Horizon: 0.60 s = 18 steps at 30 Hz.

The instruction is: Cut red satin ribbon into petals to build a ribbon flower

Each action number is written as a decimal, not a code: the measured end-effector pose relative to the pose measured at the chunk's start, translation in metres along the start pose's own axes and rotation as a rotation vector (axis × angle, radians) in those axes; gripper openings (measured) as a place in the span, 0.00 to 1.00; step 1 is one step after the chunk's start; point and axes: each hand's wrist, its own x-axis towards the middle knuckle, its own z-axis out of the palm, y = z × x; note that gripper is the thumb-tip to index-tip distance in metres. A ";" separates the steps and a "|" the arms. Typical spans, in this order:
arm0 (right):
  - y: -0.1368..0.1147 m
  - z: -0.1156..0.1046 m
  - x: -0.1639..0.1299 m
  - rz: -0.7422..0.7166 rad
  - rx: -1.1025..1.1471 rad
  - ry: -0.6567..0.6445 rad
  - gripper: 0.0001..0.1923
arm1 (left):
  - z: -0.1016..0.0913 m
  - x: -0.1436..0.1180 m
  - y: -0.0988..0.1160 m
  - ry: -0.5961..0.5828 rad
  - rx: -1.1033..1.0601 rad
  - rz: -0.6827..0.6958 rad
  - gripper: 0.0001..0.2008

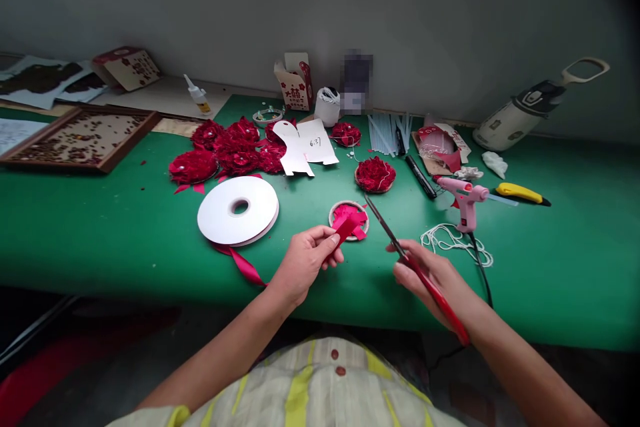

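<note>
My left hand (pixel 314 255) pinches a strip of red ribbon (pixel 345 235) between thumb and fingers. Just behind it lies a round ring (pixel 331 217) with pink-red ribbon pieces inside. In my right hand (pixel 434 273) are red-handled scissors (pixel 440 303), blades pointing up and away to the left, apart from the ribbon. To the left, a white ribbon spool (pixel 220 213) lies flat, and its red ribbon tail (pixel 247 269) runs toward my left wrist. A red fabric flower (pixel 375 175) rests beyond the scissor tips.
Several red flowers (pixel 240 147) cluster behind the spool, beside a white card (pixel 310 143). At right are a pink glue gun (pixel 465 203) with a cord, white string (pixel 450 243), a yellow cutter (pixel 523 193), a black marker (pixel 421 177) and a bottle (pixel 510 121). A wooden tray (pixel 107 163) stands left.
</note>
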 end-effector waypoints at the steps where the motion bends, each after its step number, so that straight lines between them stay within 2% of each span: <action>1: 0.001 -0.002 -0.007 0.012 -0.031 -0.055 0.18 | 0.000 0.001 0.000 0.003 -0.005 0.003 0.10; 5: 0.002 0.000 -0.016 -0.004 -0.134 -0.186 0.17 | 0.004 0.006 -0.002 -0.029 -0.020 0.008 0.10; 10: 0.001 0.010 -0.006 -0.045 -0.154 -0.209 0.18 | 0.006 0.008 -0.005 -0.058 -0.021 0.004 0.11; 18: 0.003 0.011 0.002 -0.068 -0.136 -0.199 0.19 | 0.005 0.011 -0.006 -0.082 -0.053 -0.031 0.12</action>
